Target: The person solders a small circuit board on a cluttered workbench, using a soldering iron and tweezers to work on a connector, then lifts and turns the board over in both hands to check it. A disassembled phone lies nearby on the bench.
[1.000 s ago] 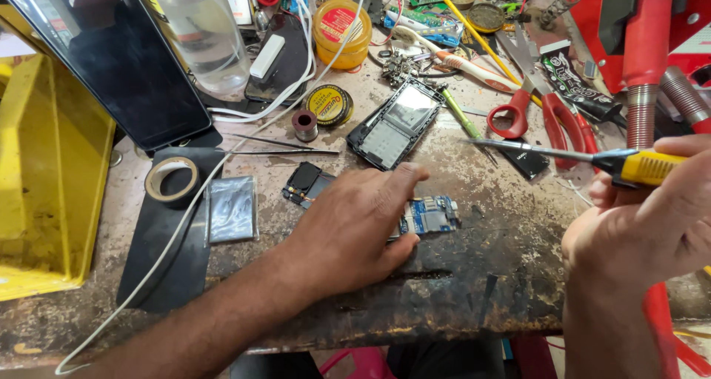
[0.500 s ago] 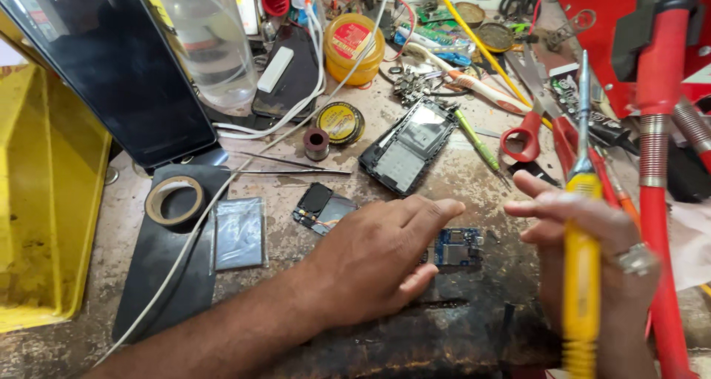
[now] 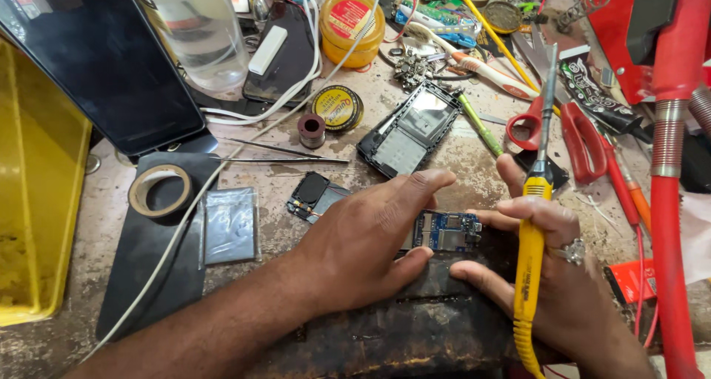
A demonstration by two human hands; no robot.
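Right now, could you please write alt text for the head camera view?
A left hand presses a small blue circuit board onto a cluttered workbench while the right hand holds a yellow soldering iron upright beside it, tip pointing away.

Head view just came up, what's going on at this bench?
A person is at a cluttered bench. The left hand presses down on a small blue circuit board, covering part of it. The right hand holds a yellow soldering iron, tip pointing up and away from the board. An opened phone frame, tweezers, a tape roll and red scissors lie around them.
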